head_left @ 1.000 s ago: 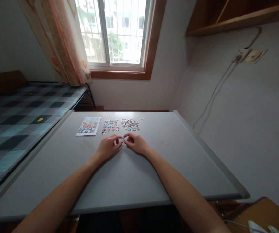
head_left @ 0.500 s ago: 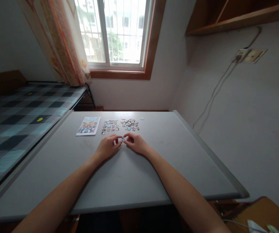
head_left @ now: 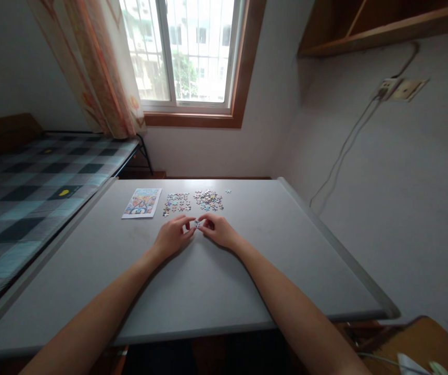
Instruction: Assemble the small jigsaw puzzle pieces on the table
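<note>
Use the loose pile of puzzle pieces [head_left: 208, 200] as reference. The puzzle segment [head_left: 197, 224] is on the near side of the pile, apart from it; its piece count cannot be determined. The left hand [head_left: 174, 234] and right hand [head_left: 219, 229] pinch it from opposite sides by the fingertips, probably to steady it. Left of the pile, spaced pieces [head_left: 177, 203] lie spread, presumably for legibility; farther left, the printed sheet [head_left: 141, 203] lies face up, likely for easy viewing.
</note>
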Available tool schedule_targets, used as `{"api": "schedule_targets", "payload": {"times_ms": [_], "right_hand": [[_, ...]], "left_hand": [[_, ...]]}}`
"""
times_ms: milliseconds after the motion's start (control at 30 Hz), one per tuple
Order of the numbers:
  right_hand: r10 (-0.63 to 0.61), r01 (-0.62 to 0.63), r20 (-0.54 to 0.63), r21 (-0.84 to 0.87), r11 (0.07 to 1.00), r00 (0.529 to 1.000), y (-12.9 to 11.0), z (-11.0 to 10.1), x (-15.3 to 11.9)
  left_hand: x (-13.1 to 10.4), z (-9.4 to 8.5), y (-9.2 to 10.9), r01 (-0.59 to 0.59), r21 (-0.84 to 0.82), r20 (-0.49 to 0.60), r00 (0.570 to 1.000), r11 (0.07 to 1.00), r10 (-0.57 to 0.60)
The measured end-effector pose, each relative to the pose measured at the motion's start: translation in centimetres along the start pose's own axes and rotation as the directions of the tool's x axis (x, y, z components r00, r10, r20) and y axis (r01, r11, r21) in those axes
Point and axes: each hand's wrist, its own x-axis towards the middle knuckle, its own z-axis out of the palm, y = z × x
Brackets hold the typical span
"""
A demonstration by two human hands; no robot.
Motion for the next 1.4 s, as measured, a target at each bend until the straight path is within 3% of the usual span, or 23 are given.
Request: {"api": "schedule_targets", "payload": {"times_ms": [933, 1067, 1233, 1400], "right_hand": [[-0.007, 0.007, -0.001, -0.046, 0.999, 1.000, 0.0, -0.1, 0.0], [-0.008, 0.008, -0.008, -0.051, 0.999, 1.000, -0.1, -0.1, 0.0], [-0.005, 0.006, 0.004, -0.047, 0.999, 1.000, -0.1, -0.1, -0.1], [-0.003, 0.004, 0.011, -0.040, 0.999, 1.000, 0.0, -0.1, -0.1]], "left_hand": [[0.1, 0.1, 0.0, 0.052, 0.042, 0.043, 0.998, 0.998, -0.054], [0.3, -0.9, -0.6, 0.065, 0.099, 0.076, 0.994, 0.993, -0.073], [0.7, -2.9, -2.0, 0.185, 0.205, 0.063, 0.977, 0.961, -0.201], [0.8, -3.4, -2.6, 0.267, 0.257, 0.047, 0.957, 0.929, -0.288]]}}
